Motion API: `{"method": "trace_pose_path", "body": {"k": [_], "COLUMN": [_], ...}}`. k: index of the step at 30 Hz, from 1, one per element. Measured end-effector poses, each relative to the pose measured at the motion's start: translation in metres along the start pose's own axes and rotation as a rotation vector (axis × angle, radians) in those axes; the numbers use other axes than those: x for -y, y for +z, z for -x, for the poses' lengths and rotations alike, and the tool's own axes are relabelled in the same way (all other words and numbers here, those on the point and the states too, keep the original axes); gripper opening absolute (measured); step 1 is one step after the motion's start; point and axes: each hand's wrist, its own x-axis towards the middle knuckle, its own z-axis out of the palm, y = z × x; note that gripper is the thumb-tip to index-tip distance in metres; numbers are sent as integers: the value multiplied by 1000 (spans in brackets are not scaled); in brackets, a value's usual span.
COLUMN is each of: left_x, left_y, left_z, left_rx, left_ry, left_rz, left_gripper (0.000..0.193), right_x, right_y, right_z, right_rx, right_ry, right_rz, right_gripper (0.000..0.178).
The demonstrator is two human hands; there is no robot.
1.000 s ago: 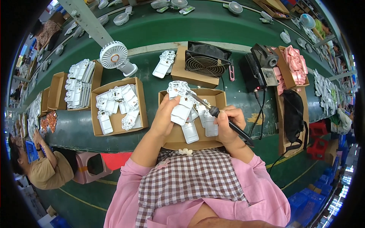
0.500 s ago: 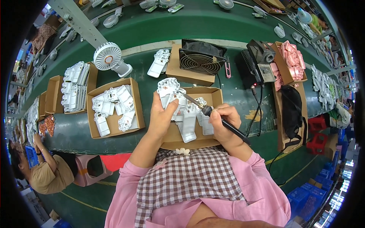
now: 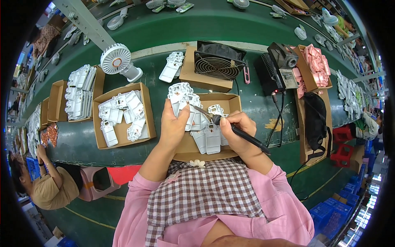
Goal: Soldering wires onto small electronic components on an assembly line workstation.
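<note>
In my left hand are white plastic casings, apparently two overlapping, gripped between thumb and fingers. A soldering iron with a black handle lies in my right hand, held like a pen. Its metal tip points left and reaches the lower casing near my left thumb; whether it touches cannot be made out. Below both hands sits a shallow cardboard box with more white casings in it.
Left of my hands, another cardboard box holds white casings, with a white handheld fan behind it. A black cooling fan stands ahead. The soldering station is at right, its cable hanging near my right hand. A co-worker sits at left.
The iron and my right hand have shifted slightly left, toward the casings. A casing in the box below has come into fuller view. My left hand keeps its grip.
</note>
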Motion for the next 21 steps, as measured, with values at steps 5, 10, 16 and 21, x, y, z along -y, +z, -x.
{"method": "trace_pose_path", "body": {"k": [5, 10, 16, 21], "left_x": [1, 0, -2, -2], "left_y": [-2, -3, -2, -3], "left_z": [-1, 0, 0, 0], "left_rx": [19, 26, 16, 31], "left_ry": [-7, -25, -50, -57], "left_rz": [-2, -5, -14, -18], "left_gripper": [27, 27, 27, 27], "right_x": [0, -1, -1, -2], "right_y": [0, 1, 1, 1], "right_z": [0, 0, 0, 1], "right_rx": [7, 10, 9, -9], "right_ry": [5, 10, 12, 36], "right_rz": [15, 12, 11, -47], "right_gripper": [15, 15, 15, 15]}}
